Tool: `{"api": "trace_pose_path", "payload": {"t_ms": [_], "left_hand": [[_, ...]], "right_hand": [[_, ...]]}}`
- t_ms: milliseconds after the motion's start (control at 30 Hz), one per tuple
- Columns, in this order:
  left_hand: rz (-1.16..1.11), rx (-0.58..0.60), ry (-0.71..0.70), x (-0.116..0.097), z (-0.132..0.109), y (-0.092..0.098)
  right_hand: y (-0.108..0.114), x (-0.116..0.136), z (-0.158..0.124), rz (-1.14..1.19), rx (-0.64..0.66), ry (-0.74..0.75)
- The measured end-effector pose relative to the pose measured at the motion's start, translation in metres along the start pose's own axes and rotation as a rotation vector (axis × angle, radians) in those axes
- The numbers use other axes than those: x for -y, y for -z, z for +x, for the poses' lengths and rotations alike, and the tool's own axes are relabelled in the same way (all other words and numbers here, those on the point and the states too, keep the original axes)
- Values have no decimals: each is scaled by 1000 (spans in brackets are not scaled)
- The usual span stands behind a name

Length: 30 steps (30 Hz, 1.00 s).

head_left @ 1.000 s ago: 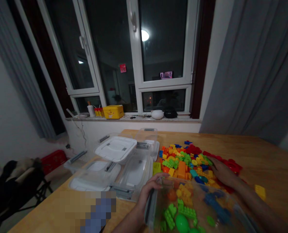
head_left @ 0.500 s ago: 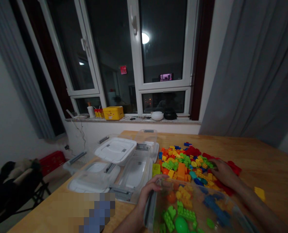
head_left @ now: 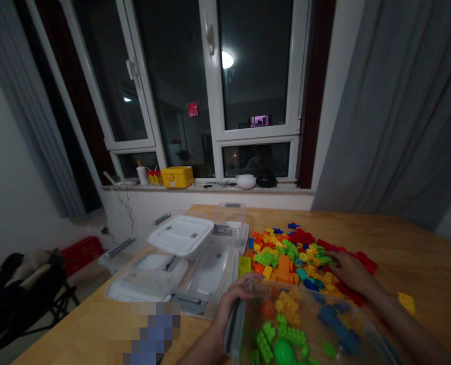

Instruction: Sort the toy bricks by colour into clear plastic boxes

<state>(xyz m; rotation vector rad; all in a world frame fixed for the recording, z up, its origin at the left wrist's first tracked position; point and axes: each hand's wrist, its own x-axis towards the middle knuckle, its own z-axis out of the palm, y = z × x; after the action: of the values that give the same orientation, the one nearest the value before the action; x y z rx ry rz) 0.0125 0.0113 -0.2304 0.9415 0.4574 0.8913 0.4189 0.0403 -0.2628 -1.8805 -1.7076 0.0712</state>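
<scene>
A clear plastic storage box (head_left: 244, 324) stands at the front of the table, and my left hand (head_left: 236, 298) is closed around its left rim. Through its wall I see blue, orange and yellow building blocks, green blocks (head_left: 296, 335) and a green egg-shaped piece (head_left: 284, 351). Behind the box spreads a heap of colourful building blocks (head_left: 284, 266). My right hand (head_left: 345, 269) reaches into the right side of this heap. Its fingers are bent together beside a green block (head_left: 326, 259); what lies between the fingertips is hidden.
Several clear boxes and white lids (head_left: 181, 235) are stacked on the left of the table. One yellow block (head_left: 406, 303) lies alone at the right, and red pieces (head_left: 367, 261) sit at the heap's edge. A yellow tin (head_left: 177, 177) stands on the windowsill.
My right hand has shifted slightly down and left at the heap's right side. My left hand and the box stay where they were.
</scene>
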Motion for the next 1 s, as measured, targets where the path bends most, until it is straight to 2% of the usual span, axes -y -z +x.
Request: {"api": "trace_pose_path", "payload": {"t_ms": [200,367,567,700,800,1000], "left_hand": [[22,-14,-13,0,-1,-1],[27,-28,-27,-2,-2,-3],[37,-22,-25,-7,-6,-8],[27,-26,2,-4,-3,-4],[18,-30,-6,0,0,0],[-18,19,-6,5,2,5]], "right_hand": [[11,10,1,4,-31,-17],[30,20,5,35,-68,-48],[60,57,4,144,-40,-32],[77,102,-10,245,64,52],[89,138,-26,375,232,124],[109,191,-60,297,468,198]]}}
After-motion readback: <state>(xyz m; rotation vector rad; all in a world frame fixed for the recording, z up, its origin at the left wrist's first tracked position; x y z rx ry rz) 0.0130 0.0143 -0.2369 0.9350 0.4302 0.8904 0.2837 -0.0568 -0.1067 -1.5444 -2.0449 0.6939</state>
